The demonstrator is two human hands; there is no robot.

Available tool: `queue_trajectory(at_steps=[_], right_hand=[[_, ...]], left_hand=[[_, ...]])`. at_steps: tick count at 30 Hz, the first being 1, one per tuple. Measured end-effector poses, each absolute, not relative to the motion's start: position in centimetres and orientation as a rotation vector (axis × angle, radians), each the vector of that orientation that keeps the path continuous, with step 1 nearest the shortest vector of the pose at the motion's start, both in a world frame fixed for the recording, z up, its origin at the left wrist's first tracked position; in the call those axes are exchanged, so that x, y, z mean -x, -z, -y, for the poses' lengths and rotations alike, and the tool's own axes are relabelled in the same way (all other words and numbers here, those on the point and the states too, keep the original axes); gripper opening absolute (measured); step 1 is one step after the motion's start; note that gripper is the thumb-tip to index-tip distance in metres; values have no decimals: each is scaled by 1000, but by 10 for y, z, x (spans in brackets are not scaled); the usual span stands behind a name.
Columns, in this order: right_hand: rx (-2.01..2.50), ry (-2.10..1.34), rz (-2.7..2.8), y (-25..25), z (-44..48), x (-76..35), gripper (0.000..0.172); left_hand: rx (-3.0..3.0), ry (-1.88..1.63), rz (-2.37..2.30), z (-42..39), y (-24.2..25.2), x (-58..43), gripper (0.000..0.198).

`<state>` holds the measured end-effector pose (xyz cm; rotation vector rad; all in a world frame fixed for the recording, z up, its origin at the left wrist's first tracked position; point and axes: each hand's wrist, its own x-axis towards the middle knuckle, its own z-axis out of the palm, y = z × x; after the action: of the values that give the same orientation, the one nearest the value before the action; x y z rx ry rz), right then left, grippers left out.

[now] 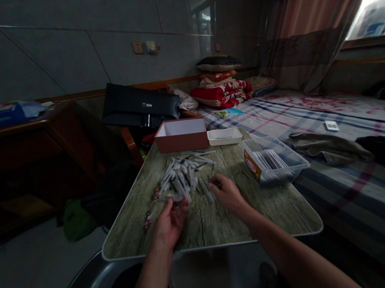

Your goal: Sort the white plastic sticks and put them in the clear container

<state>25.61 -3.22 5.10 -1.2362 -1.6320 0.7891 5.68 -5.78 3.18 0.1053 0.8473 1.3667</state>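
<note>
A loose pile of slim, greyish, clear-looking strips (183, 173) lies on the wood-grain table (265, 215). My left hand (171, 222) is palm up at the near left of the pile, with thumb and fingers closed on a slim clear strip (175, 198). At the pile's right side is my right hand (229, 193), knuckles up, its fingertips pinched together low over the table. What they hold, if anything, is too dark and small to name. A few strips (206, 191) lie just left of those fingertips. Small red-and-white pieces (147, 221) rest left of my left hand.
A clear plastic box (277, 161) with a row of pale flat packets stands at the table's right edge. Along the far edge are a brown open box (182, 138) and a shallow white tray (224, 137). A bed (330, 164) adjoins on the right; a black chair (139, 106) stands behind.
</note>
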Motion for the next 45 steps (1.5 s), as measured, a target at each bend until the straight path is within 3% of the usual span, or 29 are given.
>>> queue_trajectory(at_steps=[11, 29, 34, 45], right_hand=[[1519, -443, 1863, -48, 14, -284, 16], [1768, -331, 2002, -48, 0, -309, 19], [1696, -376, 2146, -44, -10, -291, 23], [1690, -138, 2389, -35, -95, -215, 36]], left_hand=[[-126, -1487, -831, 53, -15, -51, 26], [-56, -1395, -640, 56, -14, -62, 26], [-39, -1388, -648, 57, -14, -62, 30], [-44, -1369, -652, 57, -12, -62, 27]])
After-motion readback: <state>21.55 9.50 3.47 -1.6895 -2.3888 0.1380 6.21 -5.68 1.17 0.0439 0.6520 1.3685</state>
